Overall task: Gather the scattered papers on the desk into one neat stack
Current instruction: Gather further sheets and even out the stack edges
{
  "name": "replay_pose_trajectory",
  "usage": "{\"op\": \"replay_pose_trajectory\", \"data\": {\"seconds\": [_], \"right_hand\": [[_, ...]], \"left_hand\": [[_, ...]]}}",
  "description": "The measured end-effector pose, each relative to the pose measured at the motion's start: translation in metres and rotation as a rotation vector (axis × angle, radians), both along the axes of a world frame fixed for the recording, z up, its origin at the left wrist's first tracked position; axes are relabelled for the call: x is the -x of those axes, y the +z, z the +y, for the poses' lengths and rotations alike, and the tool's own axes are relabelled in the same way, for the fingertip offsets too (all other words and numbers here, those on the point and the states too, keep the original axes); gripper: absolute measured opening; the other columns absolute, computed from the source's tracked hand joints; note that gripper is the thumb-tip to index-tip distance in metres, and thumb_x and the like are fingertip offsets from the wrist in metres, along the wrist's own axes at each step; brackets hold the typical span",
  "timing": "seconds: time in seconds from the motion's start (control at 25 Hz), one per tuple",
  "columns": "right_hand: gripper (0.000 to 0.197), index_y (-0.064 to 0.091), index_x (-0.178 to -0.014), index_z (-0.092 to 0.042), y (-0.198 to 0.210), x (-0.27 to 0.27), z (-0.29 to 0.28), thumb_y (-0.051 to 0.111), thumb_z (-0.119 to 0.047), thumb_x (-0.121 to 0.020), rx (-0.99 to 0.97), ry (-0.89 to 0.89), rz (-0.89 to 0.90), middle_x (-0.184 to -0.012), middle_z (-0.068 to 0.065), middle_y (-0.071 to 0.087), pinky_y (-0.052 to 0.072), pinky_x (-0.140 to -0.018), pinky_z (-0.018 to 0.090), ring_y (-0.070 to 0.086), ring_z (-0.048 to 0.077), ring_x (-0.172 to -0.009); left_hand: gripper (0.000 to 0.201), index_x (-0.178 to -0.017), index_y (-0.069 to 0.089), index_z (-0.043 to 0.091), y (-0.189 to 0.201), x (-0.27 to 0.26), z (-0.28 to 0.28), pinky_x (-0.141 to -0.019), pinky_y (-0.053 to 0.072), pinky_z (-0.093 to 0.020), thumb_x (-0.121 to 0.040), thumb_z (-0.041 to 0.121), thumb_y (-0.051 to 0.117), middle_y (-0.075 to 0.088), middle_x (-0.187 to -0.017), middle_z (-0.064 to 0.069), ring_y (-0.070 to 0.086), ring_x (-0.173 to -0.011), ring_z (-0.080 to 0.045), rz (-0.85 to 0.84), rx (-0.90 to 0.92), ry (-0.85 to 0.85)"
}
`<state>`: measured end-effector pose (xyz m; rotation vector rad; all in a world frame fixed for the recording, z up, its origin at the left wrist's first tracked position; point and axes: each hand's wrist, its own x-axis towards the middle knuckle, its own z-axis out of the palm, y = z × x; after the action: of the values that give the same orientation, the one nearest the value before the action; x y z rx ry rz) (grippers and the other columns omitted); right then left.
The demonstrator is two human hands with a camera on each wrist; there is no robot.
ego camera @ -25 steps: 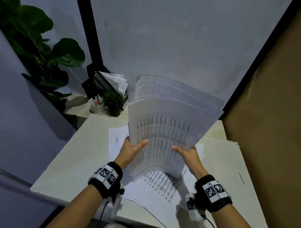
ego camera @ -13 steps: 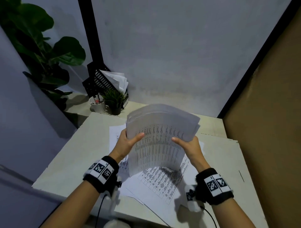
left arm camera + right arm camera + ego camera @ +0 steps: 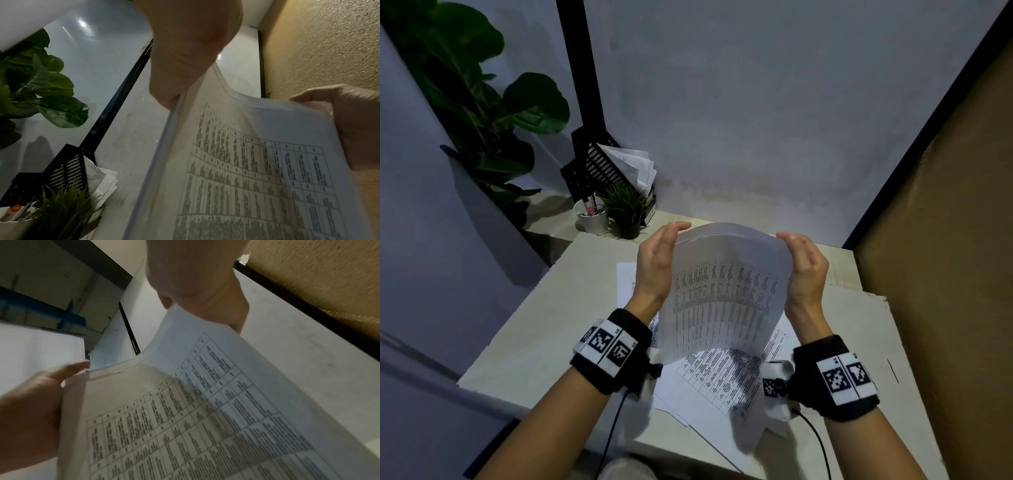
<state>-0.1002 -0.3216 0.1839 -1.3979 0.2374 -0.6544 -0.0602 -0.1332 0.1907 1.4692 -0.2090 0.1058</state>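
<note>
I hold a paper stack [image 3: 726, 291] upright over the desk [image 3: 534, 325], its printed table facing me and its top edge bowed. My left hand [image 3: 657, 260] grips the stack's upper left edge and my right hand [image 3: 804, 263] its upper right edge, fingers curled round the sides. The stack's blurred bottom edge reaches down near the desk's front. Beneath it, loose printed sheets [image 3: 722, 380] lie on the desk, one more sheet [image 3: 626, 281] poking out at the left. The left wrist view shows my left hand [image 3: 185, 48] on the stack [image 3: 257, 178]; the right wrist view shows my right hand [image 3: 195, 280] on it [image 3: 185, 418].
At the back left corner stand a black file tray [image 3: 592, 164] with papers, a small potted plant [image 3: 625, 209] and a white pen cup [image 3: 590, 219]. A large leafy plant [image 3: 476, 102] rises behind. A brown panel [image 3: 945, 274] walls the right side.
The stack has dropped lower toward the desk and its fanned sheets have closed together. Both hands have slid from its lower sides up to its top corners.
</note>
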Motion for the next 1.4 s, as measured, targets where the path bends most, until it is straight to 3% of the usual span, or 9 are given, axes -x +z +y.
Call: {"op": "replay_pose_trajectory", "data": {"seconds": [0.12,0.52,0.64,0.72,0.92,1.08,1.16,1.28,1.4], "right_hand": [[0.015,0.064,-0.074,-0.021,-0.005,0.001,-0.002,0.052,-0.029,-0.073,0.011,-0.011,0.051,-0.079,-0.006,0.059,0.040,-0.064,0.024,0.049,0.011,-0.075],[0.036,0.065,-0.077,-0.017,-0.009,-0.003,-0.014,0.057,-0.049,-0.063,0.091,0.165,0.076,-0.079,-0.003,0.060,0.043,-0.052,0.010,0.054,-0.006,-0.062],[0.016,0.064,-0.081,-0.022,-0.022,0.000,-0.018,0.075,-0.024,-0.070,0.110,0.284,0.139,-0.072,-0.009,0.066,0.050,-0.058,0.014,0.062,0.005,-0.070],[0.023,0.063,-0.084,-0.024,-0.031,0.004,-0.017,0.071,-0.005,-0.074,0.121,0.276,0.165,-0.069,-0.011,0.071,0.054,-0.062,0.016,0.064,0.010,-0.075],[0.026,0.062,-0.084,-0.022,-0.018,0.001,-0.025,0.069,0.000,-0.072,0.098,0.266,0.048,-0.068,-0.017,0.071,0.054,-0.062,0.016,0.066,0.000,-0.068],[0.048,0.065,-0.088,-0.026,-0.035,0.004,-0.020,0.083,-0.044,-0.047,0.102,0.363,0.160,-0.078,-0.014,0.074,0.055,-0.066,0.019,0.069,0.003,-0.076],[0.038,0.065,-0.088,-0.028,-0.046,0.005,-0.016,0.083,-0.036,-0.055,0.078,0.343,0.196,-0.078,-0.013,0.074,0.058,-0.071,0.023,0.069,0.003,-0.077],[0.028,0.063,-0.088,-0.028,-0.042,0.003,-0.018,0.073,-0.008,-0.070,0.090,0.323,0.167,-0.076,-0.016,0.074,0.057,-0.070,0.021,0.068,0.003,-0.076],[0.041,0.065,-0.087,-0.027,-0.039,0.007,-0.022,0.082,-0.041,-0.053,0.076,0.384,0.128,-0.077,-0.014,0.074,0.055,-0.066,0.020,0.069,0.003,-0.076]], "left_hand": [[0.021,-0.086,0.066,0.031,-0.003,-0.002,-0.002,-0.067,0.043,-0.027,-0.077,0.038,0.048,0.064,-0.085,0.001,0.054,-0.081,-0.018,0.025,-0.034,0.032],[0.012,-0.088,0.066,0.025,-0.009,-0.006,0.006,-0.058,0.046,-0.008,-0.086,0.016,0.058,0.067,-0.084,0.017,0.059,-0.072,0.005,-0.035,-0.067,-0.043],[0.018,-0.084,0.063,0.024,-0.021,-0.003,0.010,-0.061,0.052,-0.014,-0.079,0.006,0.065,0.071,-0.069,0.022,0.066,-0.067,0.003,0.042,-0.074,-0.118],[0.023,-0.079,0.057,0.024,-0.022,0.003,0.011,-0.060,0.055,-0.017,-0.077,0.003,0.066,0.069,-0.060,0.023,0.066,-0.062,0.001,0.121,-0.075,-0.118],[0.014,-0.073,0.072,0.030,-0.005,-0.004,0.022,-0.063,0.056,-0.021,-0.060,0.032,0.079,0.073,-0.069,0.013,0.068,-0.069,-0.003,-0.023,-0.028,-0.189],[0.066,-0.084,0.068,0.022,-0.028,-0.004,0.021,-0.076,0.057,-0.037,-0.034,0.063,0.081,0.073,-0.079,-0.001,0.070,-0.079,-0.017,0.115,-0.071,-0.192],[0.081,-0.092,0.064,0.018,-0.037,-0.001,0.017,-0.086,0.054,-0.048,-0.028,0.064,0.082,0.071,-0.090,-0.006,0.068,-0.089,-0.024,0.193,-0.061,-0.178],[0.067,-0.084,0.063,0.027,-0.034,-0.004,0.021,-0.074,0.058,-0.034,-0.029,0.062,0.081,0.074,-0.076,0.008,0.069,-0.077,-0.009,0.158,-0.061,-0.193],[0.072,-0.085,0.060,0.024,-0.034,-0.001,0.025,-0.066,0.058,-0.025,-0.028,0.061,0.081,0.073,-0.074,0.007,0.069,-0.072,-0.007,0.115,-0.044,-0.201]]}}
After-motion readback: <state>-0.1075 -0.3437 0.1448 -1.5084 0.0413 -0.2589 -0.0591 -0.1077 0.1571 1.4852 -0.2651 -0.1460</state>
